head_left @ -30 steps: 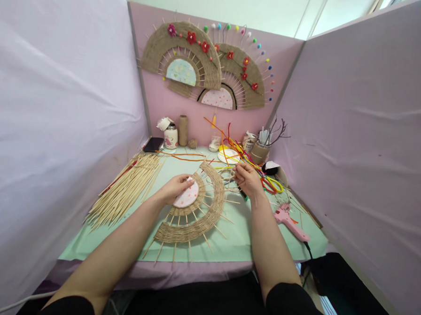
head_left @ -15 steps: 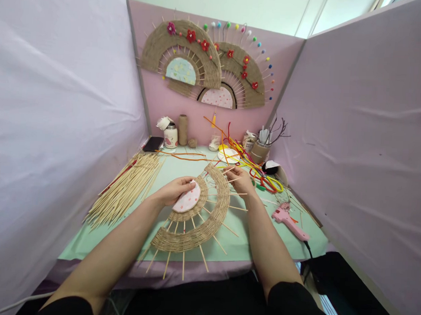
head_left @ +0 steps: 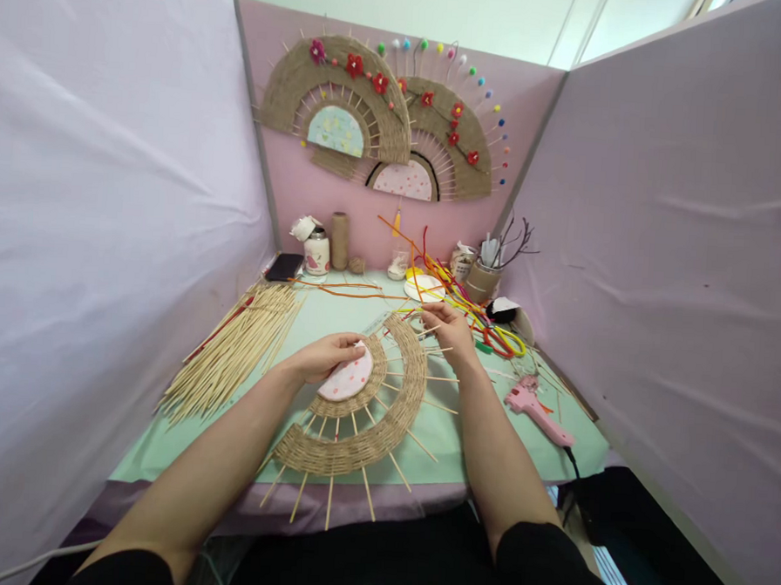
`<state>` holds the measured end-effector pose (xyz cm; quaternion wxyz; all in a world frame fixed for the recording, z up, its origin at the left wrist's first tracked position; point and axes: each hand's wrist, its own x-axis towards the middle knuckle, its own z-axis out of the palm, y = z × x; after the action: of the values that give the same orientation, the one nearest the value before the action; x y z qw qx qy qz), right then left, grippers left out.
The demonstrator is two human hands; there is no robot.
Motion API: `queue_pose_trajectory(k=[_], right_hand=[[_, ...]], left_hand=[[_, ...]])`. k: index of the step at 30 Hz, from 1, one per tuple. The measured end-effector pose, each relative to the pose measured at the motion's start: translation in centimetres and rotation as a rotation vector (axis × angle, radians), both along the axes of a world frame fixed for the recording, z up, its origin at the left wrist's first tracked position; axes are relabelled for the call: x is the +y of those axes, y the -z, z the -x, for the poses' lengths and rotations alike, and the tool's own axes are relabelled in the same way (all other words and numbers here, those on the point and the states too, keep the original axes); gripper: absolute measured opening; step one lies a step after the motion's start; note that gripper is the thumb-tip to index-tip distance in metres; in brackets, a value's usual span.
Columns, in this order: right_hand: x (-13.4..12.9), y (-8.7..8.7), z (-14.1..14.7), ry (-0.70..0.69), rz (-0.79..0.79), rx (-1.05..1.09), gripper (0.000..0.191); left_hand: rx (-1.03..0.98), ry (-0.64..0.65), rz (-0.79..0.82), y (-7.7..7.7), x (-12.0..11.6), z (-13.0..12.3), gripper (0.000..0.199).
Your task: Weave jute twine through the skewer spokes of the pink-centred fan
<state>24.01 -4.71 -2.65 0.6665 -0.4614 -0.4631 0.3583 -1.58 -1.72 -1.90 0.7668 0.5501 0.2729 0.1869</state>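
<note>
My left hand (head_left: 331, 357) grips a half-round woven fan by its centre, the thumb lying on a white half-disc with pink dots (head_left: 353, 378). Around the disc runs a narrow woven band, and farther out a wide twine-woven band (head_left: 349, 454). Thin wooden sticks join the two bands and stick out past the rim like rays. At the fan's upper right end is my right hand (head_left: 449, 329), its thumb and fingers pinched together beside the stick ends. What they pinch is too small to make out.
Thin sticks (head_left: 230, 354) are heaped at the left. A pink glue gun (head_left: 539, 411) lies at the right, near coloured pipe cleaners (head_left: 502, 340). Jars, a twine spool (head_left: 339, 242) and a pot of twigs (head_left: 483, 281) line the back. Two decorated fans (head_left: 337, 71) hang behind.
The fan has turned slightly, its lower end moving down and left. My right hand has drawn up a little, its fingertips now beyond the band's upper end. My left hand keeps its grip.
</note>
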Motion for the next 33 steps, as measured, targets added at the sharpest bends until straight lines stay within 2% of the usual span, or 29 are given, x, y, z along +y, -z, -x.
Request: queue_pose_trajectory(k=[11,13,17,19,26,33], right_hand=[[0.1,0.0,-0.7,0.001,-0.049,0.043,0.027],[-0.1,-0.2,-0.9,-0.057,-0.019,0.096,0.028],[-0.7,-0.6,-1.6,-0.265,0.112,0.223,0.029],[-0.9,-0.7,-1.9,-0.3,0.148,0.281,0.03],[-0.8,-0.9,-2.1,-0.228,0.099,0.379,0.02],[-0.5,-0.6,-2.0,-0.207,0.126,0.406,0.017]], left_hand=[[0.04,0.012,-0.018,1.0,-0.2,-0.5,0.038],[0.063,0.016,-0.015,1.0,-0.3,-0.7,0.038],[0.086,0.012,-0.027,1.2,-0.5,-0.8,0.038],[0.088,0.019,-0.041,1.3,-0.5,-0.9,0.038],[0.121,0.063,-0.072,1.4,-0.7,-1.0,0.036],[0.073,0.078,-0.068,1.3,-0.5,-0.9,0.039]])
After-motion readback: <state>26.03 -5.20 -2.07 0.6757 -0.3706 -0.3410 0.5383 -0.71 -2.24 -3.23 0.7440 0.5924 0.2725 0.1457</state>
